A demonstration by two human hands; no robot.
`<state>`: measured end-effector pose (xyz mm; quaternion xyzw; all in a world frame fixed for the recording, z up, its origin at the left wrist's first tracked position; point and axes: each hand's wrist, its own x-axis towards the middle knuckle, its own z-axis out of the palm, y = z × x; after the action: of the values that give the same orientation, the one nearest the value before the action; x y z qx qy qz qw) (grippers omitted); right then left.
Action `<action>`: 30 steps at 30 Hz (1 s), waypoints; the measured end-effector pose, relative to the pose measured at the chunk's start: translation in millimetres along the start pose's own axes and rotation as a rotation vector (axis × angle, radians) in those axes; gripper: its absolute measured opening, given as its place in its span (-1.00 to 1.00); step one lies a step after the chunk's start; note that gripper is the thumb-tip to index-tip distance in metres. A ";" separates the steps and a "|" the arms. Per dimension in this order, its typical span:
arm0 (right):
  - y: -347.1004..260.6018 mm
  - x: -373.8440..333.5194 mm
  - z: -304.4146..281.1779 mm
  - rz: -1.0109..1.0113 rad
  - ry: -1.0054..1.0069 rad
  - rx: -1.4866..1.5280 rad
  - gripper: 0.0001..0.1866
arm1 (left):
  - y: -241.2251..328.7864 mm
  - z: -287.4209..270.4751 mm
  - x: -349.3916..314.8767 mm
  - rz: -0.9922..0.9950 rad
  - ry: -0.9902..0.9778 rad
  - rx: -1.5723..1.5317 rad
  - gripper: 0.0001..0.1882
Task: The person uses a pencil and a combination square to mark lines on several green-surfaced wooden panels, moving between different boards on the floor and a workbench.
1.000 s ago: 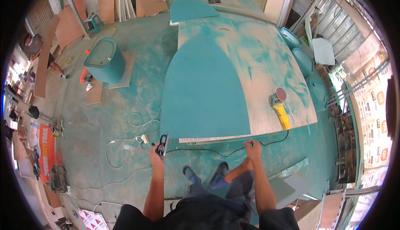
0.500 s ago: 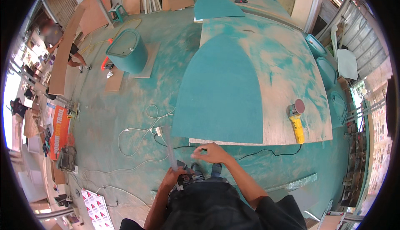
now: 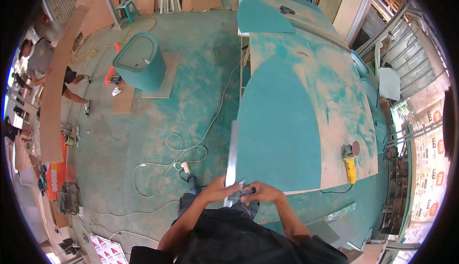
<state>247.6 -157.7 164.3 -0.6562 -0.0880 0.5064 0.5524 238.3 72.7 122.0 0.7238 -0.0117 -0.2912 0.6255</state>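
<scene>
In front of my body, my left hand (image 3: 219,190) is closed around a long silver metal ruler (image 3: 232,151), which points up and away from me. My right hand (image 3: 264,192) has come in against it, fingers pinched on a small grey object (image 3: 243,193) between the two hands; its kind is hard to make out. Just ahead and to the right lies a large green pointed-arch panel (image 3: 282,125), flat on a dusty wooden board (image 3: 354,168).
A yellow angle grinder (image 3: 351,166) with a sanding disc lies on the board. Loose white cable (image 3: 174,161) coils over the floor on the left. Farther off stand a green tub (image 3: 148,73) and a green stool (image 3: 126,10). A co-worker (image 3: 40,58) is behind a long brown panel (image 3: 57,101).
My right hand, empty before with fingers curled, has moved down to meet my left hand. The ruler has shifted right with my left hand. My view has turned and I stand farther left.
</scene>
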 end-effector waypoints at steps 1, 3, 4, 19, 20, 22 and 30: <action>4.3 9.2 -11.5 -0.051 0.127 0.043 -0.73 | 5.6 -19.2 8.0 0.087 0.163 -0.033 -0.64; 9.1 11.9 -25.9 -0.055 0.508 0.149 -0.69 | 72.9 -73.4 5.8 0.186 0.330 0.139 -0.69; -1.6 17.0 -32.9 -0.009 0.722 0.194 -0.70 | 105.4 -103.4 0.5 0.203 0.347 0.006 -0.75; 27.8 128.7 -131.4 0.020 1.587 0.716 -0.62 | 375.4 -282.4 84.1 1.280 -0.630 -0.468 -0.55; 24.9 140.5 -145.4 0.035 1.650 0.713 -0.60 | 383.8 -289.4 96.4 1.220 -0.605 -0.410 -0.55; 19.9 158.1 -172.8 0.075 1.745 0.694 -0.58 | 401.2 -297.8 136.4 1.146 -0.637 -0.365 -0.55; -18.7 199.6 -250.7 0.069 1.819 0.718 -0.58 | 457.8 -194.7 268.7 1.461 0.256 -1.061 -0.52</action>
<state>541.0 -175.4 35.4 -0.5915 0.5502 -0.1803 0.5612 705.3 45.7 439.7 0.1805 -0.2621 0.2928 0.9016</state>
